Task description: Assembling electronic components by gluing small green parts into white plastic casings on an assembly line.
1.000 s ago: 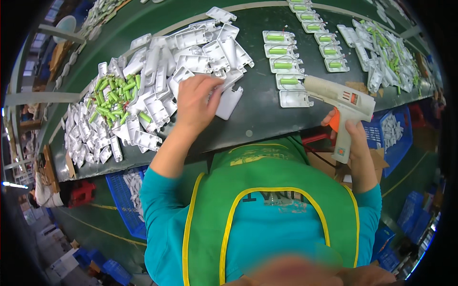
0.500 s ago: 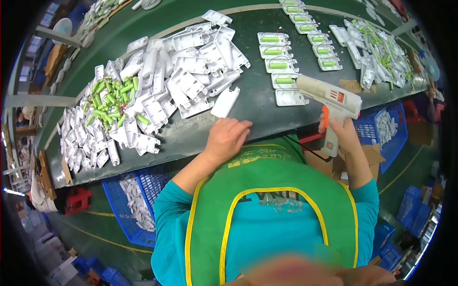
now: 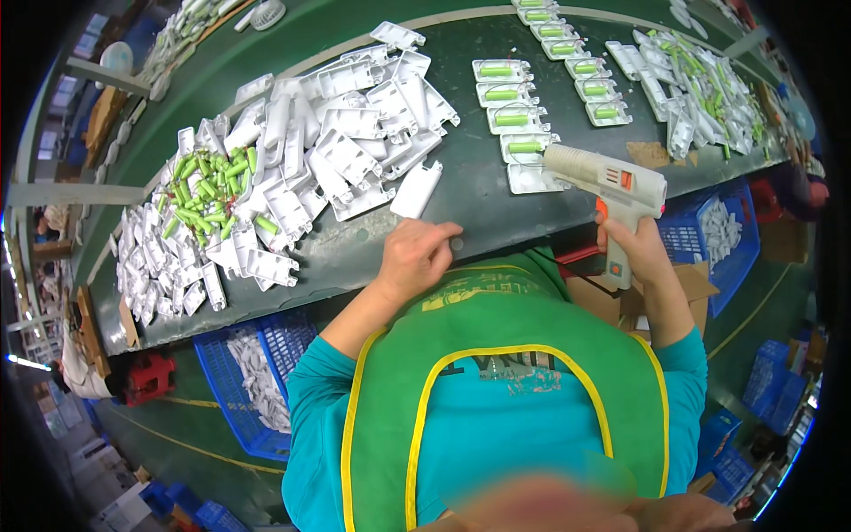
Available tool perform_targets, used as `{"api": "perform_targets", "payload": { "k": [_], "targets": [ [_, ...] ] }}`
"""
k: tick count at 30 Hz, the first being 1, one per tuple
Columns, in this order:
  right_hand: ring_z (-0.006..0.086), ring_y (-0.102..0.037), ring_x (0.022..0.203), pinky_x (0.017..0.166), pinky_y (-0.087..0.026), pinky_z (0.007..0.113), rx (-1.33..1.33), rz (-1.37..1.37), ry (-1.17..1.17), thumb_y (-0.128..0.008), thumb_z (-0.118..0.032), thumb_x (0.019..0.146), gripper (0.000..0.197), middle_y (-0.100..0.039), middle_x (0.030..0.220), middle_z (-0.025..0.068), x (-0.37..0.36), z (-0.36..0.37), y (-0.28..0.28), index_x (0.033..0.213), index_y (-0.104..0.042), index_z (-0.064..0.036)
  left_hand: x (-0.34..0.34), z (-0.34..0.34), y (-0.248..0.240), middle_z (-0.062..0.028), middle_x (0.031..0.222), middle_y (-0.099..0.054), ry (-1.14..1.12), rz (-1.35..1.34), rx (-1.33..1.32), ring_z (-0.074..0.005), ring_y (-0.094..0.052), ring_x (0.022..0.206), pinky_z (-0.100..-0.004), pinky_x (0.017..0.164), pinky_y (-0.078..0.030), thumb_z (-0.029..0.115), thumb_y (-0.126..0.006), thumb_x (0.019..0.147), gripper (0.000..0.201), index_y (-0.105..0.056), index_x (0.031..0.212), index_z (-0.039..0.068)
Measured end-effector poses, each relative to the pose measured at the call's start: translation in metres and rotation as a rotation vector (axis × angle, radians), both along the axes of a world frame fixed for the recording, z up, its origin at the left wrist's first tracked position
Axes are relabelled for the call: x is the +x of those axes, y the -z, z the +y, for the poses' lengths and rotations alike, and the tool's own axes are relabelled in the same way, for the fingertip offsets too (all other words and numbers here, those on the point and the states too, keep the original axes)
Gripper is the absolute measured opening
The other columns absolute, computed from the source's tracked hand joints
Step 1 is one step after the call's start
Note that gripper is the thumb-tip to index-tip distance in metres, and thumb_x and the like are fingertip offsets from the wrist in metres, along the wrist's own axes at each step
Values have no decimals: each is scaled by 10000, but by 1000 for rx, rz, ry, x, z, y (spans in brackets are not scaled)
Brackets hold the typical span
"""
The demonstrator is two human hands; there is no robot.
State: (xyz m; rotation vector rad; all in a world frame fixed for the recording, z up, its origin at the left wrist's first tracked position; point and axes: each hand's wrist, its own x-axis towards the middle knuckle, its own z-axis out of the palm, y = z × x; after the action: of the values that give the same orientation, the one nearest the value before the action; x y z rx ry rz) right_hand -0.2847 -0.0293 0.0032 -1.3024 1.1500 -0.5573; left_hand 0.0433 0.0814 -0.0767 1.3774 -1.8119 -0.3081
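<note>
a worker's right hand grips the handle of a white glue gun, fingers wrapped shut around it, its nozzle over a white shell half near the front edge of the dark green bench; the left hand rests loosely curled and empty at that front edge, just below a lone white casing. a heap of white casings and green battery cells fills the bench's left side.
</note>
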Motion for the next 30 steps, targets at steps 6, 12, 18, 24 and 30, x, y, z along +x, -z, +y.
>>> {"api": "perform_targets", "payload": {
  "k": [6, 12, 18, 24, 30],
  "targets": [
    [151, -588, 746, 655, -497, 295, -5, -185, 53, -611, -169, 875, 282, -593, 839, 78, 9, -3, -6, 1064, -532, 25, -8, -6, -24, -135, 977, -598, 48, 44, -9, -316, -588, 892, -404, 753, -493, 41, -620, 711, 340, -643, 1045, 96],
    [217, -640, 846, 633, -508, 289, -25, -278, 86, -611, -275, 852, 411, -637, 941, 125, 24, 9, -5, 1148, -507, -9, -55, -34, -25, -79, 944, -655, 400, 400, 358, -199, -639, 866, -323, 759, -510, 181, -674, 834, 223, -653, 1021, 60],
    [172, -556, 951, 861, -435, 324, -512, -243, 36, -561, -174, 885, 293, -601, 1031, 90, 61, 25, 5, 1125, -522, -11, -118, -59, -26, -95, 998, -622, 643, 503, 527, -141, -572, 857, -303, 760, -486, 359, -792, 735, 632, -505, 1199, 40],
    [333, -545, 1158, 969, -424, 400, -627, 676, -331, -645, -370, 824, 596, -554, 1243, 228, 40, 13, -8, 1227, -501, 45, -114, -66, -19, -120, 1097, -603, 634, 748, 420, -217, -593, 966, -360, 824, -480, 307, -762, 737, 658, -450, 1248, 34],
    [304, -653, 764, 716, -516, 411, -640, 1192, -882, -644, -250, 796, 153, -688, 832, 101, 56, -68, -195, 857, -672, -112, -80, -88, -16, -191, 989, -633, 499, 507, 368, -301, -633, 910, -383, 807, -491, 345, -743, 720, 647, -481, 1206, 7]
  ]
}}
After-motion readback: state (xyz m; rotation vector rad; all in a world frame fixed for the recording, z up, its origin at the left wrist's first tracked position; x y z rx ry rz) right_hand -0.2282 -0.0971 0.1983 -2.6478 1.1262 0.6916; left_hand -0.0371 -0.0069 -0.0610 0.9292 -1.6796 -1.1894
